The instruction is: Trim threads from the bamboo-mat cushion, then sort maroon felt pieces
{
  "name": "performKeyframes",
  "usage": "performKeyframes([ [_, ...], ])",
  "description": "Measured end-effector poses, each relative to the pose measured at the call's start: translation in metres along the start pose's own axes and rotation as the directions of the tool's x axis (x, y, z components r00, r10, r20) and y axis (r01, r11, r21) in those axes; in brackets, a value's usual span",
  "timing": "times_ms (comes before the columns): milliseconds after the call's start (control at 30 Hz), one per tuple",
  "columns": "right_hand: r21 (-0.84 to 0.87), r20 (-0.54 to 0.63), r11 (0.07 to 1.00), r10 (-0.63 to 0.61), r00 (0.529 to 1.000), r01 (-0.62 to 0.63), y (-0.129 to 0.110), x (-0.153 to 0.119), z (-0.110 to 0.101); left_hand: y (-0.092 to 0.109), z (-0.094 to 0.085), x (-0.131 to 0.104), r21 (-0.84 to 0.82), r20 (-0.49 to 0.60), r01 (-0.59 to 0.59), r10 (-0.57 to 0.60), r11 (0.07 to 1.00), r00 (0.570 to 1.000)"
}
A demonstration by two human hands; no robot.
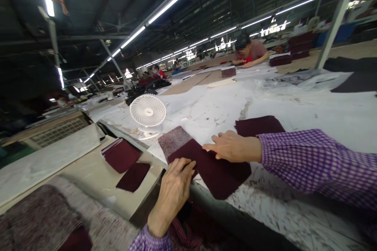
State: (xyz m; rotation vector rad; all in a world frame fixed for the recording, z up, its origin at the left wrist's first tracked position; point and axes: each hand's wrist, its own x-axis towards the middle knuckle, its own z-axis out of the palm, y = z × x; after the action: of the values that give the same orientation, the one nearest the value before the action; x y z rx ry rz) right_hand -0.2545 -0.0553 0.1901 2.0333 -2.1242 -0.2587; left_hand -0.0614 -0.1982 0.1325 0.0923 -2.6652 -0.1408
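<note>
At the near edge of the table (206, 108), the left hand (173, 188) rests close-set, bent fingers on the maroon cloth (219, 176), perhaps to steady it, though whether pinching I cannot tell, while the right hand (231, 147), fingers loosely parted, spans it, with a white fan (148, 110) beyond.

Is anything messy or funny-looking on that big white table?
Yes: the broad white tabletop has dark smudges and streaks, especially near its front edge, beside the flat dark-maroon cloth under the person's right hand. They look odd against the pale surface.
</note>
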Motion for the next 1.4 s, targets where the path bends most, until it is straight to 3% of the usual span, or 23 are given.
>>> performKeyframes([
  [133, 0.259, 0.123, 0.965, 0.018, 0.992, -0.050, 0.005, 0.002, -0.005, -0.003, 0.004, -0.001, -0.043, -0.030, 0.000, -0.001, 0.999, 1.000],
  [267, 0.421, 0.084, 0.905, 0.019, 0.996, -0.052, 0.014, 0.003, -0.009, -0.009, 0.010, -0.004, -0.102, -0.080, 0.009, -0.017, 0.995, 0.997],
  [367, 0.508, 0.090, 0.859, 0.013, 0.996, -0.057, 0.046, -0.007, -0.021, -0.012, 0.012, -0.008, -0.100, -0.109, 0.021, -0.033, 0.995, 0.993],
  [433, 0.527, 0.119, 0.838, 0.093, 0.989, -0.142, 0.080, -0.023, -0.029, -0.013, 0.011, -0.011, -0.093, -0.091, 0.012, -0.021, 0.996, 0.996],
  [500, 0.561, 0.236, 0.770, 0.204, 0.950, -0.305, 0.114, -0.042, -0.029, -0.016, 0.009, -0.012, -0.089, -0.065, 0.005, -0.011, 0.996, 0.998],
  [567, 0.570, 0.384, 0.640, 0.346, 0.856, -0.514, 0.142, -0.062, -0.021, -0.019, 0.008, -0.012, -0.092, -0.052, 0.002, -0.007, 0.996, 0.999],
  [633, 0.494, 0.448, 0.590, 0.457, 0.768, -0.639, 0.161, -0.077, -0.006, -0.025, 0.006, -0.011, -0.113, -0.040, -0.009, 0.005, 0.994, 0.999],
  [700, 0.393, 0.438, 0.592, 0.553, 0.709, -0.704, 0.171, -0.084, 0.009, -0.030, 0.002, -0.009, -0.158, -0.010, -0.016, 0.015, 0.987, 1.000],
  [800, 0.296, 0.359, 0.619, 0.634, 0.685, -0.728, 0.181, -0.081, 0.024, -0.032, -0.006, -0.006, -0.268, 0.051, 0.026, -0.013, 0.963, 0.999],
  [900, 0.272, 0.275, 0.666, 0.639, 0.719, -0.695, 0.187, -0.069, 0.029, -0.024, -0.013, -0.003, -0.370, 0.088, 0.125, -0.099, 0.921, 0.991],
  [1033, 0.347, 0.129, 0.788, 0.496, 0.858, -0.508, 0.174, -0.048, 0.028, -0.007, -0.014, 0.005, -0.390, 0.046, 0.259, -0.263, 0.883, 0.964],
  [1133, 0.492, 0.010, 0.823, 0.320, 0.947, -0.283, 0.142, -0.029, 0.019, -0.001, -0.010, 0.010, -0.371, 0.000, 0.352, -0.380, 0.859, 0.925],
  [1267, 0.679, -0.083, 0.734, 0.101, 0.991, -0.018, 0.081, -0.003, 0.006, 0.000, -0.007, 0.012, -0.359, -0.032, 0.418, -0.459, 0.834, 0.888],
  [1400, 0.718, -0.137, 0.693, 0.039, 0.990, 0.072, 0.029, 0.018, 0.000, 0.003, -0.006, 0.011, -0.361, -0.050, 0.414, -0.460, 0.836, 0.887],
])
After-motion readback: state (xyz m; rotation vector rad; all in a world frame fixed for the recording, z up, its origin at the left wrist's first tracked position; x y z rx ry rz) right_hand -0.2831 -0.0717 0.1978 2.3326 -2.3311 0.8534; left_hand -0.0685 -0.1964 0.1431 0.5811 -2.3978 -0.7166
